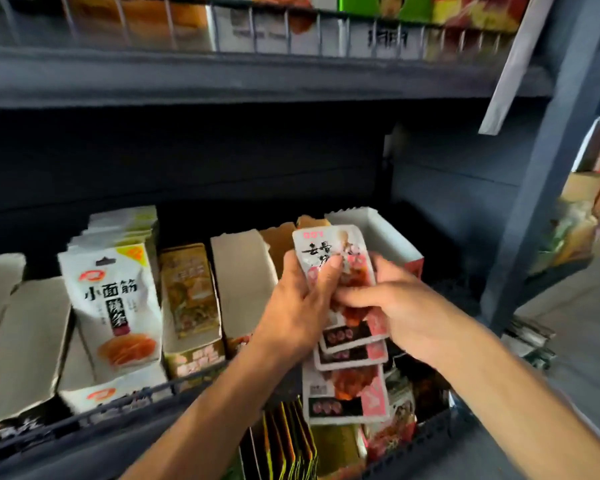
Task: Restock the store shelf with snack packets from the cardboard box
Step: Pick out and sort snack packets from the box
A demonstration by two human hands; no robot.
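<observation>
Nearest, a person's left hand [297, 306] and right hand [400, 315] both grip a fanned stack of pink-and-white snack packets [343, 327], seemingly squaring them before slotting them into the open display carton [392, 240] on the shelf [222, 88] behind.

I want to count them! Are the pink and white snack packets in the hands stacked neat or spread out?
Spread out: the pink and white snack packets overlap in a fan, lower edges stepped.

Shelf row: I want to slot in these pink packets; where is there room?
Room shows in the white carton behind both hands and the pink packets, and dark shelf right of it, before the upright post. Leftward, cartons and the white bags crowd together.
</observation>
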